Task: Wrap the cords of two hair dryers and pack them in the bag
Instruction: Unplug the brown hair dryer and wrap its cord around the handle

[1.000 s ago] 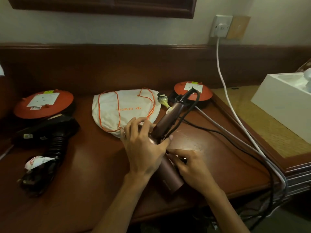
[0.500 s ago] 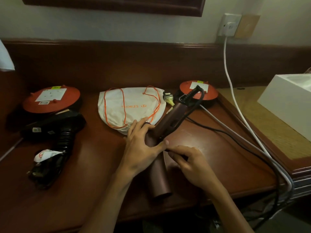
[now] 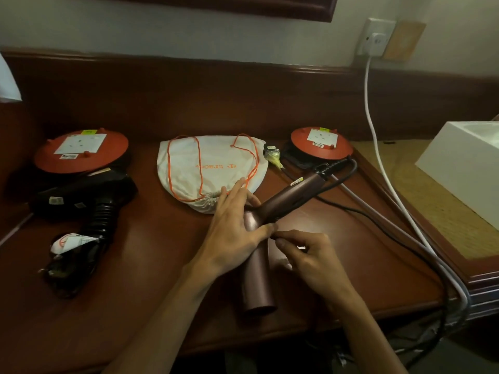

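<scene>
A brown hair dryer (image 3: 259,279) lies on the wooden desk (image 3: 162,306), barrel toward me, handle (image 3: 291,195) angled up to the right. My left hand (image 3: 232,233) rests over the joint of barrel and handle. My right hand (image 3: 305,255) pinches at the dryer's side just below the handle. Its black cord (image 3: 378,220) runs off the desk's right edge. A white drawstring bag (image 3: 213,168) with orange strings lies flat behind. A black hair dryer (image 3: 89,195) lies at the left, its cord bundled with a white tag (image 3: 70,241).
Two orange cord reels stand at the back, one at the left (image 3: 81,149) and one at the right (image 3: 321,143). A white cable (image 3: 378,157) drops from a wall socket (image 3: 375,36). A white box (image 3: 464,168) sits on the right side table.
The brown dryer's barrel has swung to point toward me and lies flatter on the desk. My left hand has slid up toward the bag. The view has shifted slightly.
</scene>
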`<state>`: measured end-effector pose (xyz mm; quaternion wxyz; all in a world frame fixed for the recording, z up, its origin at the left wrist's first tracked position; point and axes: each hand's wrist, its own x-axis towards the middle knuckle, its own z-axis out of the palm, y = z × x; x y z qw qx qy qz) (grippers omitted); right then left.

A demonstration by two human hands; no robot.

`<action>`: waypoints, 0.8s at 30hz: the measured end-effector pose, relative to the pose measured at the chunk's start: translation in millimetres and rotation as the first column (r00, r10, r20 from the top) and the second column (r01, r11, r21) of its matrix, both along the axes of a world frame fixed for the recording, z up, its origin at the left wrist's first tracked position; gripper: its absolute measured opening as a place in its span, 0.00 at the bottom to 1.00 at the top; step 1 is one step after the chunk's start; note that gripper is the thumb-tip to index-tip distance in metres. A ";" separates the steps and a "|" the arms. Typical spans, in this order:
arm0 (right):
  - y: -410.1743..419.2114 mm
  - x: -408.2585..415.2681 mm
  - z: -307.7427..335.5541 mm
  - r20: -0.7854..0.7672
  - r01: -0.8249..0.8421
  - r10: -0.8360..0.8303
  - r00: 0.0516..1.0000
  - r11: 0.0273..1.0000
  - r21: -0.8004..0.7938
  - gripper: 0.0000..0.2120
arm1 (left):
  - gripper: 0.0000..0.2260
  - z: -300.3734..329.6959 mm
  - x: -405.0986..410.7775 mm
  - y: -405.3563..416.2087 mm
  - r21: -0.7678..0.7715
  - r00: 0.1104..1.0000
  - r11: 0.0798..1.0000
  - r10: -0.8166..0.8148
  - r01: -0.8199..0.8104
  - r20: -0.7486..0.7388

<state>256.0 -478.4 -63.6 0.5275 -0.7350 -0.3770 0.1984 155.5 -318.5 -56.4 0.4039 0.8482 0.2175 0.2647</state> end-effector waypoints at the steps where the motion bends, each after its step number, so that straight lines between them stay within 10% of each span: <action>1: -1.1 0.6 1.2 -0.112 0.015 -0.017 0.994 1.000 -0.018 0.08 | 0.19 2.1 1.2 -0.5 -0.001 1.000 1.000 -0.001 0.001 0.014; 5: -29.9 12.9 6.3 -0.696 -0.253 0.197 0.690 0.967 0.022 0.14 | 0.20 6.4 3.4 6.3 0.001 1.000 1.000 -0.015 0.015 0.006; 8: -73.2 31.2 7.6 -0.805 -0.405 0.321 0.499 0.908 0.110 0.10 | 0.24 4.6 -0.6 21.0 -0.066 0.999 0.997 -0.037 0.037 0.014; 15: -65.3 104.2 35.7 -0.227 -0.220 0.140 0.964 0.898 -0.381 0.11 | 0.21 10.3 2.6 29.9 0.066 0.952 0.951 -0.299 0.303 -0.070; 20: 3.3 133.2 55.9 0.069 -0.226 0.320 0.945 0.789 -0.572 0.12 | 0.23 24.3 0.3 14.5 0.229 0.883 0.869 -0.369 0.438 -0.290; 24: 40.0 130.1 95.4 -0.071 -0.337 0.361 0.930 0.758 -0.559 0.16 | 0.37 30.4 9.0 -2.8 0.264 0.868 0.884 -0.251 0.386 -0.429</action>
